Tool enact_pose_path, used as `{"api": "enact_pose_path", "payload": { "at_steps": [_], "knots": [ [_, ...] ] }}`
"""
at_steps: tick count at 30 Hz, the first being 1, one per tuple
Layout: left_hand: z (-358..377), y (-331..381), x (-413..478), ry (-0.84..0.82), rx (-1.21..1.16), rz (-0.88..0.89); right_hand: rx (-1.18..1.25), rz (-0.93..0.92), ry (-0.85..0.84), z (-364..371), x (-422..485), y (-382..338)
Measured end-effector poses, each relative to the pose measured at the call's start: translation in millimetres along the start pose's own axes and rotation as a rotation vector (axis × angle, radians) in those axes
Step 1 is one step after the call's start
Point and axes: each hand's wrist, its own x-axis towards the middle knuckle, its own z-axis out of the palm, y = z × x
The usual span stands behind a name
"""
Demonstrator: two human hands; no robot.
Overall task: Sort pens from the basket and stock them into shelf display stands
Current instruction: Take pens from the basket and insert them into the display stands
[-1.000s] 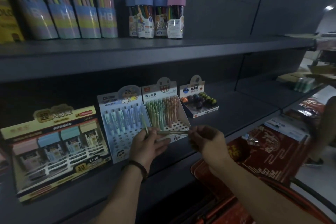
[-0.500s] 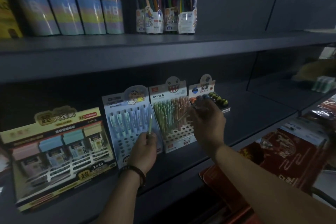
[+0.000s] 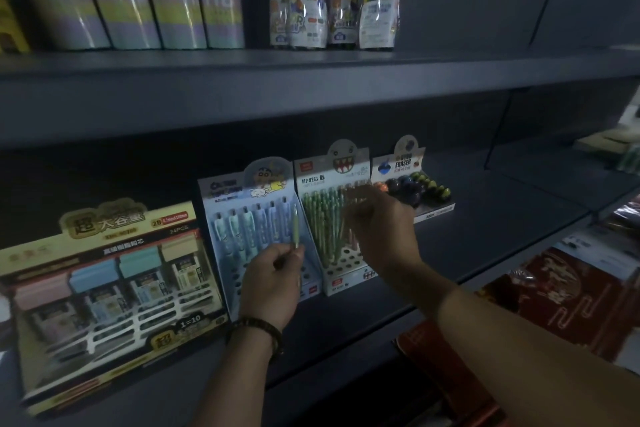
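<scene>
Left hand (image 3: 273, 282) pinches a green pen (image 3: 296, 230); right hand (image 3: 379, 224), grip state blurred, reaches the stand (image 3: 332, 218). Seat each pen upright in a free hole.

Pale green pen (image 3: 296, 230), light-blue cartoon-printed stand (image 3: 242, 191)

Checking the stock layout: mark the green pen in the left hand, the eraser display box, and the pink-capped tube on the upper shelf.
green pen (image 3: 296, 229): head view, middle of the barrel above the fingers.
eraser display box (image 3: 404, 162): head view, printed header card.
pink-capped tube (image 3: 380, 3): head view, clear body under the cap.
</scene>
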Motion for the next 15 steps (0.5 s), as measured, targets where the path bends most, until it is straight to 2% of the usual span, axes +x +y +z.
{"api": "enact_pose_path", "payload": {
  "at_steps": [7, 15],
  "knots": [
    [-1, 0, -1, 0.002, -0.008, 0.003, -0.104, -0.116, -0.105, 16, -3, 9],
    [-1, 4, -3, -0.01, -0.076, 0.032, -0.116, -0.101, -0.126, -2, -5, -4]
  ]
}}
